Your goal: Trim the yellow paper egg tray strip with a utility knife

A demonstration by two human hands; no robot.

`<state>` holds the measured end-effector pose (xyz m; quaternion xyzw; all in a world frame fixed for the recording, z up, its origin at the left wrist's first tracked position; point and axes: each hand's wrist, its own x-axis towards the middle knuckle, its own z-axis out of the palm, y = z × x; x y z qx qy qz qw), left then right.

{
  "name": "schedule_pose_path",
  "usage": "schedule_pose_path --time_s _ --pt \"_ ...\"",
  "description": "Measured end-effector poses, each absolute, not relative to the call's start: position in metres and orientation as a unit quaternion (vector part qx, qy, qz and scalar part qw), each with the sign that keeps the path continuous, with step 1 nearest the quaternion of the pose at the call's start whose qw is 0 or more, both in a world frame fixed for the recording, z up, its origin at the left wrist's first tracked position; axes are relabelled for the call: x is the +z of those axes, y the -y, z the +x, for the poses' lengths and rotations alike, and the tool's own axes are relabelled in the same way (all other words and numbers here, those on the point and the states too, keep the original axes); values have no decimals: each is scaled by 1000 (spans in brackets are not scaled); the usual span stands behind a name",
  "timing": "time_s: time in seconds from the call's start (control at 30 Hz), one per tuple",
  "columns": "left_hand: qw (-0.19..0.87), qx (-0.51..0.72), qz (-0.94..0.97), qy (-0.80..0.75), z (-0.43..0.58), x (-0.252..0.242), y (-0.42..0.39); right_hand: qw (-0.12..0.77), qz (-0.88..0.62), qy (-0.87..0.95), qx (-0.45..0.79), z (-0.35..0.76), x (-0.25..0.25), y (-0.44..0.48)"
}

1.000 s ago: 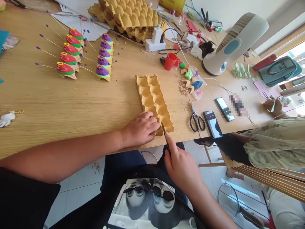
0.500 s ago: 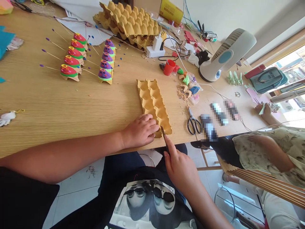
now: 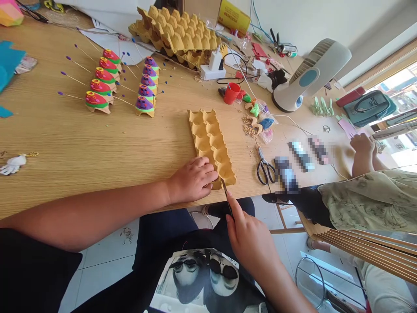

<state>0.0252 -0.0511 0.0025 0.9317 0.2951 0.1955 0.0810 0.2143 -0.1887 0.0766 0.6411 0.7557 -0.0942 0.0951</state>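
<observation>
Egg-tray strip (image 3: 211, 130), yellow, two rows of cups, lying on the table (image 3: 146, 148) in front of the wearer; near end partly covered.

Left hand (image 3: 193, 180): palm down, fingers bent over the strip's near end, pressing on it. Thumb side and undersides of the fingers hidden; whether it pinches the cardboard cannot be told.

Right hand (image 3: 249, 237): closed around a slim dark blade (image 3: 225, 190), forefinger laid along it. Handle mostly concealed by the hand; tip touching the strip between its rows, just beside the left fingers — depth of any cut too small to make out.

Teal paper (image 3: 9, 65): cut off by the left border. White trinket (image 3: 13, 165): at the same border, form unclear. Three flat items (image 3: 301, 155) at right: pixelated, details lost. Co-worker's hands (image 3: 363, 143): partly overlapping, the object by them indistinct.

Edges and room: strip's near end close to the table's front edge; right wrist beyond that edge, above the lap. Wood grain runs leftward from the strip — painted red pieces (image 3: 99, 87) and painted purple pieces (image 3: 143, 104) stand well apart, farther back. Scissors (image 3: 261, 161): near the strip on its right, closest neighbour that side.
</observation>
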Motion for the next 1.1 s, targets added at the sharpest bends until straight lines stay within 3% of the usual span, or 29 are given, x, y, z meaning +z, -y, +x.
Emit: schedule_pose_path --time_s 1.1 --pt "87 187 932 -299 25 5 52 58 633 -764 -110 219 72 185"
